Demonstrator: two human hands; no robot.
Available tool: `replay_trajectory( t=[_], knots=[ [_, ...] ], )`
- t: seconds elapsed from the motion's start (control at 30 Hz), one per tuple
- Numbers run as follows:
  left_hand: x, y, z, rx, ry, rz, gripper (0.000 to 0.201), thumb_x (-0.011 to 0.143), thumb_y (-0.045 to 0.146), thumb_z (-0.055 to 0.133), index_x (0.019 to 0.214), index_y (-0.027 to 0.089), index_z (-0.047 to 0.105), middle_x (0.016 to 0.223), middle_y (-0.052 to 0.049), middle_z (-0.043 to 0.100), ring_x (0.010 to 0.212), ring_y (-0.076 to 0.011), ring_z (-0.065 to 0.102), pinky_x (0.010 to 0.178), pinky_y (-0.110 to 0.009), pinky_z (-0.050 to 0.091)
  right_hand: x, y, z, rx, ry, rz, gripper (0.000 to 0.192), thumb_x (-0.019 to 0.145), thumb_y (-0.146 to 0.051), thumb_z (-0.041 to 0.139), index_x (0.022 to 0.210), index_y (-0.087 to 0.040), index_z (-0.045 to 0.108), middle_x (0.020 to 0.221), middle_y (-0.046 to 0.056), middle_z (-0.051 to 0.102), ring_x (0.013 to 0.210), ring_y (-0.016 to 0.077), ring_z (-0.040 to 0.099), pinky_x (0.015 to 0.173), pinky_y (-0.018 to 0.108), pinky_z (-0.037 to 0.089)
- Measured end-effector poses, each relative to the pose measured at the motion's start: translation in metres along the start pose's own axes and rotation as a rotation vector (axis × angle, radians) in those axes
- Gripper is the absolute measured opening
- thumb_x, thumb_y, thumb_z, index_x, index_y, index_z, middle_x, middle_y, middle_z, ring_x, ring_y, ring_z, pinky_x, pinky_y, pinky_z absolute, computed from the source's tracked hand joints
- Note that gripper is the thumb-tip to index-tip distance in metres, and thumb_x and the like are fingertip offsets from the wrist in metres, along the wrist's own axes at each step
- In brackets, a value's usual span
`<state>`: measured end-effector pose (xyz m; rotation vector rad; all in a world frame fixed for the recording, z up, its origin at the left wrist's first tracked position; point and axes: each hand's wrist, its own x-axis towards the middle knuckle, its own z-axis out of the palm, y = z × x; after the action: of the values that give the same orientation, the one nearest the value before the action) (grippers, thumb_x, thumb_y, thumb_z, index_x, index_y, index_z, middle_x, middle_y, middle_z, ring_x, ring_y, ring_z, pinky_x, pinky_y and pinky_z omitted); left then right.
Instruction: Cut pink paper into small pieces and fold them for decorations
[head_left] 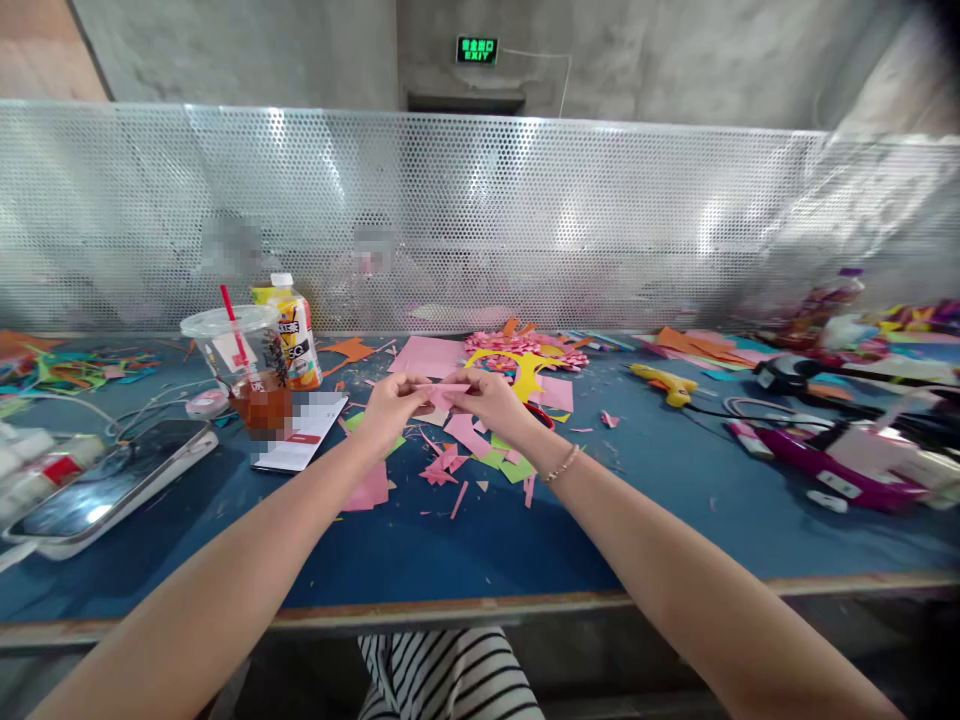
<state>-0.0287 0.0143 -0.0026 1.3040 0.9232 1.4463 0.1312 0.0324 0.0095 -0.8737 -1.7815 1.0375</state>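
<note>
Between my two hands is a small strip of pink paper [441, 392], pinched at either end above the scraps. My left hand [397, 405] has its fingers closed on the strip's left end. The right end is in the closed fingers of my right hand [491, 400], which wears a bracelet at the wrist. Beneath them lie pink paper scraps [444, 465] and light green pieces [517, 468]. Just beyond, a pink sheet [426, 356] lies flat beside a cut yellow sheet [529, 375] and a heap of pink paper loops [499, 345]. Red scissor handles [541, 415] show partly behind my right wrist.
To the left stand a lidded drink cup [259, 400], a bottle [296, 335] and phones [112, 490] with cables. A yellow glue gun [666, 382] and a purple device [840, 470] lie right. A perforated metal screen [480, 220] rises along the back.
</note>
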Motion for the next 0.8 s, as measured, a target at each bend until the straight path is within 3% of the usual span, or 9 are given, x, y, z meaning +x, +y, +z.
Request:
replay_trajectory(
  t=[0.5,0.8],
  knots=[
    [-0.0003,-0.0026,-0.0009,0.063,-0.024,0.101,0.023,0.062,0.029,0.07,0.076,0.014,0.06,0.067,-0.001,0.06,0.062,-0.0105,0.059,0.067,-0.029,0.052,-0.0022,-0.0041,0.0015,-0.054,-0.015,-0.034,0.013,0.074,-0.029,0.059,0.081,-0.017,0.061,0.074,0.002,0.061,0.064,0.0093,0.056,0.063,0.024,0.05],
    [-0.0003,-0.0032,-0.0004,-0.017,-0.04,0.042,0.027,0.06,0.026,0.072,0.082,0.013,0.063,0.071,-0.002,0.062,0.067,-0.0112,0.06,0.068,-0.027,0.051,-0.0008,-0.0012,0.0,-0.149,0.023,-0.104,0.013,0.074,-0.029,0.058,0.076,-0.017,0.062,0.066,0.001,0.058,0.06,0.0101,0.053,0.058,0.023,0.046]
  ],
)
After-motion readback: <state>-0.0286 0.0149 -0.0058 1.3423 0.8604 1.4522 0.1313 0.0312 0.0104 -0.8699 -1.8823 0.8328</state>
